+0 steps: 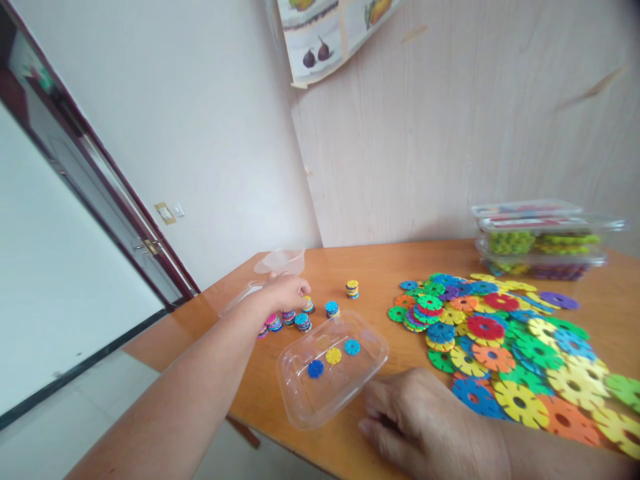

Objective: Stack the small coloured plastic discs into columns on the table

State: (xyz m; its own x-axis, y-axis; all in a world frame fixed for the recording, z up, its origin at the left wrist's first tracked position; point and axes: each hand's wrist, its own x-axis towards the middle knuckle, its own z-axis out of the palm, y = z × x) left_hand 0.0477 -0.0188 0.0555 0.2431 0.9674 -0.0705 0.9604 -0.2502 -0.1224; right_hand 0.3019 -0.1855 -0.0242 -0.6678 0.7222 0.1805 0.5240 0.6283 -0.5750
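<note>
My left hand (pixel 289 292) reaches across to the small stacks of notched plastic discs, fingers curled in a pinch at a yellow-topped stack (pixel 309 307). Its fingertips are partly hidden, so whether a disc is between them is unclear. Around it stand a blue-topped stack (pixel 303 323) and a pink-topped stack (pixel 271 320). Below my left hand lies a clear plastic tray (pixel 305 417) with a dark blue disc (pixel 315 369), a yellow disc (pixel 333 356) and a light blue disc (pixel 352 347) in it. My right hand (pixel 420 420) rests closed by the tray's right corner, nothing visible in it.
A spread of large, colourful notched discs (pixel 500 353) covers the table's right side. Behind it stand clear lidded boxes (pixel 540 243) with coloured pieces inside. Another stack (pixel 353 289) stands farther back, and a clear container (pixel 281 261) sits at the far left edge.
</note>
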